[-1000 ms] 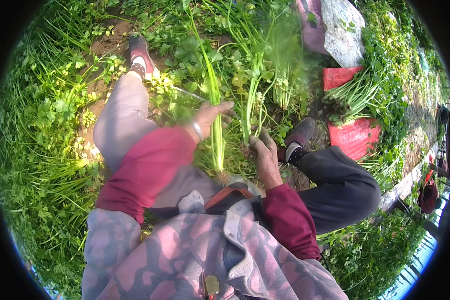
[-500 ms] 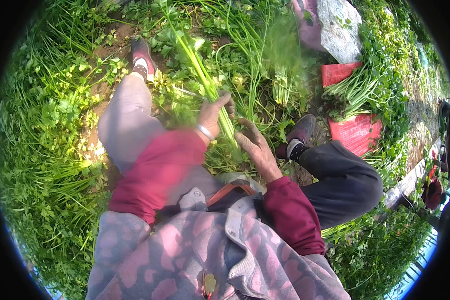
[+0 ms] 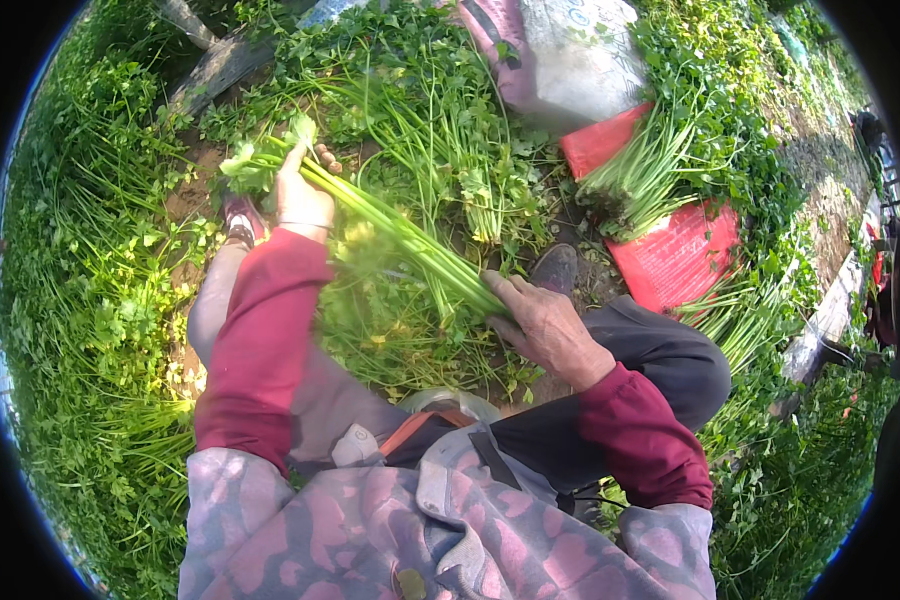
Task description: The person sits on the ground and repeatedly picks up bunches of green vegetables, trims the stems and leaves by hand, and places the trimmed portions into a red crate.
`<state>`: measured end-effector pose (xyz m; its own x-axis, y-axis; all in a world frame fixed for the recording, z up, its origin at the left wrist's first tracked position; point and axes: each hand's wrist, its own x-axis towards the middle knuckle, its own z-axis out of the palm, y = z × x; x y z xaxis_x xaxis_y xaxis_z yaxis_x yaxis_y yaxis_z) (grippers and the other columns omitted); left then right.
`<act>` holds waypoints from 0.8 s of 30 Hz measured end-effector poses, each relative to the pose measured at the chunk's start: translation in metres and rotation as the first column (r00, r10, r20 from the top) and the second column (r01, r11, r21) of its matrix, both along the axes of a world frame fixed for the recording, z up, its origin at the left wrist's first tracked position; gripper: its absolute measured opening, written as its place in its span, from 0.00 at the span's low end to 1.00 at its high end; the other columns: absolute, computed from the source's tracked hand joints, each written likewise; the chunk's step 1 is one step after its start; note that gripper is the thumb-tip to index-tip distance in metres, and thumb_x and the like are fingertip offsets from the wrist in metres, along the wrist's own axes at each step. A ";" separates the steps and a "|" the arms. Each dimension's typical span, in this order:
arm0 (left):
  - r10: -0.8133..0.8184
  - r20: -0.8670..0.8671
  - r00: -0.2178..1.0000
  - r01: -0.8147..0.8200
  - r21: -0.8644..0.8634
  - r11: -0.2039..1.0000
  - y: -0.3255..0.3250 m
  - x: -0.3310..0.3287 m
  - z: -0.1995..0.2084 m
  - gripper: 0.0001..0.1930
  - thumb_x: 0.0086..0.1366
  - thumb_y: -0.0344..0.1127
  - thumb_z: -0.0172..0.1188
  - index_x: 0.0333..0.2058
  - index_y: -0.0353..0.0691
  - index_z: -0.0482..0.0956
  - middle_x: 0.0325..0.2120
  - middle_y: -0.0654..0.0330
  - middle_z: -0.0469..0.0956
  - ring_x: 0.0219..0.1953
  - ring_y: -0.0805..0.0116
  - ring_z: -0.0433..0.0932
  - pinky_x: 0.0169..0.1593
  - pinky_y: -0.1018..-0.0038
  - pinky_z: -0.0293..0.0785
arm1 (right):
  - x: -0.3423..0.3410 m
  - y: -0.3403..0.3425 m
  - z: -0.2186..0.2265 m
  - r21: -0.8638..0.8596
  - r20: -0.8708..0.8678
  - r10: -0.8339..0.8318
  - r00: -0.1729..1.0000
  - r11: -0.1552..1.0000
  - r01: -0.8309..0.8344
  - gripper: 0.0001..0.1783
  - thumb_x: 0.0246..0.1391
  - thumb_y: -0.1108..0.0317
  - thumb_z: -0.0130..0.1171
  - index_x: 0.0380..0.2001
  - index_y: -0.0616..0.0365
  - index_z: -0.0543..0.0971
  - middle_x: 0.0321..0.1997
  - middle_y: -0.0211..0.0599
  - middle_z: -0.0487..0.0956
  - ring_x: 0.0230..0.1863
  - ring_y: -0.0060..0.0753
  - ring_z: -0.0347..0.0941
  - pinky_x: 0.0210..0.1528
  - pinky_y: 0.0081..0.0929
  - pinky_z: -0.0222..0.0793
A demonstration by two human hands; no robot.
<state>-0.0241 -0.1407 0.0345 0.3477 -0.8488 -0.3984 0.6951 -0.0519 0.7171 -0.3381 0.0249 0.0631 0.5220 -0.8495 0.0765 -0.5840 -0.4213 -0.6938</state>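
Note:
A bunch of long pale-green celery stalks [image 3: 410,238] lies slantwise before me, its leafy end at the upper left. My left hand [image 3: 305,195] is wrapped round the stalks close to the leaves. Around the lower right end of the same bunch my right hand [image 3: 550,328] is closed, its fingers partly hidden by the stalks. Below the bunch, loose greenery between my legs is blurred by motion. Some cut celery [image 3: 483,205] lies on the ground just beyond the held stalks.
Right of my foot, a pile of celery [image 3: 642,185] rests on red plastic sheeting [image 3: 675,262]. A white sack [image 3: 582,62] and pink cloth [image 3: 498,45] are at the top. A wooden post [image 3: 220,72] lies at the upper left. Leafy plants [image 3: 100,300] grow thickly on the left.
My left hand has moved up and left to the leafy end. My right hand has shifted right and closed round the lower end. The bunch now slants more flatly, and the view has turned.

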 end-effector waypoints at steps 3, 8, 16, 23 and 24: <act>-0.233 0.221 0.947 0.290 -0.281 0.915 -0.063 -0.089 0.086 0.07 0.66 0.32 0.55 0.38 0.34 0.74 0.29 0.58 0.76 0.28 0.70 0.73 0.33 0.72 0.72 | -0.015 -0.002 -0.012 0.030 0.175 -0.202 0.964 0.979 0.199 0.32 0.53 0.71 0.59 0.61 0.60 0.60 0.43 0.51 0.74 0.38 0.50 0.75 0.38 0.38 0.72; -0.377 0.765 0.522 0.723 -0.163 0.671 -0.133 -0.306 0.187 0.31 0.56 0.42 0.66 0.56 0.41 0.65 0.49 0.47 0.71 0.48 0.59 0.73 0.55 0.70 0.67 | -0.069 -0.055 -0.023 0.248 0.541 -0.537 0.647 0.837 0.487 0.36 0.58 0.77 0.55 0.67 0.59 0.53 0.47 0.37 0.74 0.44 0.22 0.70 0.46 0.19 0.68; -0.575 0.707 0.412 0.801 0.019 0.598 -0.092 -0.182 0.036 0.29 0.61 0.39 0.62 0.58 0.36 0.63 0.46 0.51 0.72 0.39 0.67 0.78 0.40 0.75 0.75 | -0.235 -0.205 -0.107 0.389 0.312 -0.861 0.401 0.501 0.773 0.28 0.58 0.64 0.58 0.57 0.67 0.64 0.36 0.43 0.77 0.26 0.26 0.74 0.23 0.25 0.75; -0.718 0.501 0.484 0.464 0.549 0.695 0.003 0.025 -0.019 0.17 0.61 0.33 0.59 0.49 0.37 0.71 0.32 0.66 0.76 0.31 0.78 0.76 0.33 0.81 0.71 | -0.253 -0.220 -0.183 0.375 -0.524 -0.762 0.381 0.196 0.906 0.34 0.52 0.44 0.55 0.42 0.72 0.75 0.35 0.56 0.80 0.39 0.51 0.80 0.46 0.42 0.73; -0.722 0.458 0.519 0.407 0.610 0.680 0.010 0.037 -0.022 0.16 0.61 0.34 0.59 0.47 0.37 0.72 0.32 0.65 0.77 0.30 0.78 0.76 0.33 0.82 0.71 | -0.259 -0.221 -0.178 0.326 -0.582 -0.700 0.414 0.265 0.907 0.35 0.52 0.43 0.55 0.43 0.71 0.74 0.38 0.57 0.80 0.42 0.51 0.79 0.47 0.42 0.72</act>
